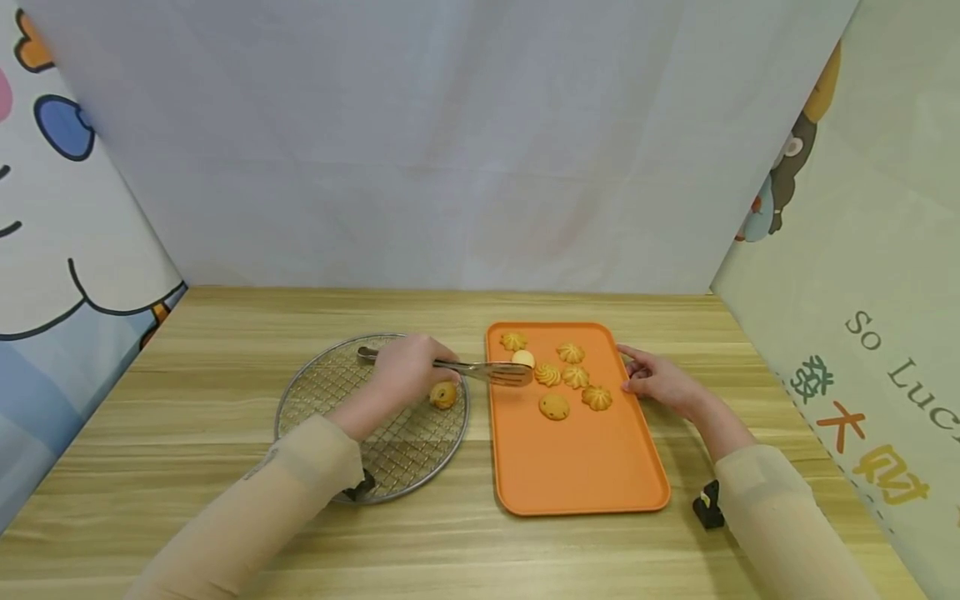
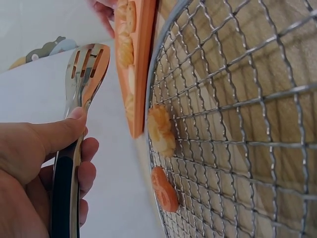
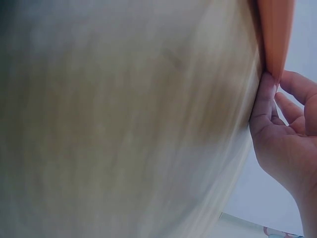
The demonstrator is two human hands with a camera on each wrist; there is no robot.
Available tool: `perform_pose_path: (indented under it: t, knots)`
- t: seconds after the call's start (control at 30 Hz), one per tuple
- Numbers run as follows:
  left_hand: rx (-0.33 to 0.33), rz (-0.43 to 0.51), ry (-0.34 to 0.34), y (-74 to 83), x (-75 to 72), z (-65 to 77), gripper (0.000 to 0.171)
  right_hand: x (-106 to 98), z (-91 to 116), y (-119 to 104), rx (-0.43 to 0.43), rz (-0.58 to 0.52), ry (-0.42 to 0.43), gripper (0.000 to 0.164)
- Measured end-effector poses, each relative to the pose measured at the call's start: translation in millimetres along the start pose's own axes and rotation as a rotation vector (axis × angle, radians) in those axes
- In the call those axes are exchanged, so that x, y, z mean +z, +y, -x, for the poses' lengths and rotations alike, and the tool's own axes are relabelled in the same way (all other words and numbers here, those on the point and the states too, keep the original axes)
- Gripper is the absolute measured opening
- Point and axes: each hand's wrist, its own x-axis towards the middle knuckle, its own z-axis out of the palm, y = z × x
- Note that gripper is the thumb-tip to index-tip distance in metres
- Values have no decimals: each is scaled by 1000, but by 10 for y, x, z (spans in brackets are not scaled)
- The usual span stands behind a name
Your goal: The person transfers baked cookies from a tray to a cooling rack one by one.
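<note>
My left hand [image 1: 405, 367] grips metal tongs [image 2: 63, 183] with slotted tips and dark handle panels, reaching across the round wire rack [image 1: 405, 467]. The tong tips hang over the left side of the orange tray [image 1: 577, 475], close to a pale round cookie [image 1: 522, 358]. Several golden piped cookies [image 1: 575, 377] and a speckled round cookie [image 1: 554, 407] lie on the tray's far half. At the tray's right rim, my right hand [image 1: 660, 382] pinches the edge between thumb and fingers. On the rack sit a golden cookie [image 2: 161, 130] and a reddish-brown cookie [image 2: 164, 191], the latter hidden from the head view.
Rack and tray stand side by side on a wood-grain table [image 1: 225, 333], a narrow strip between them. A pale cloth wall [image 1: 450, 150] rises behind the table, with printed panels at the left and right. A small black object [image 1: 708, 506] is beside the right sleeve.
</note>
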Motion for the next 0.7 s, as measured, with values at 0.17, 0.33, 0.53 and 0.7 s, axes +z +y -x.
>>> perform_pose_path:
  t: [0.17,0.33,0.53,0.7]
  knots:
    - [8,7,26,-21,-87,46,28,-5,24,-26,1,-2,1,70]
    - [1,44,51,-49,-204,109,29,-2,37,-48,6,-3,-2,71]
    - [-13,52,59,-93,-319,186,34,-3,34,-38,15,11,1,71]
    - [-16,49,99,-142,-387,253,33,-2,28,-34,12,11,3,71]
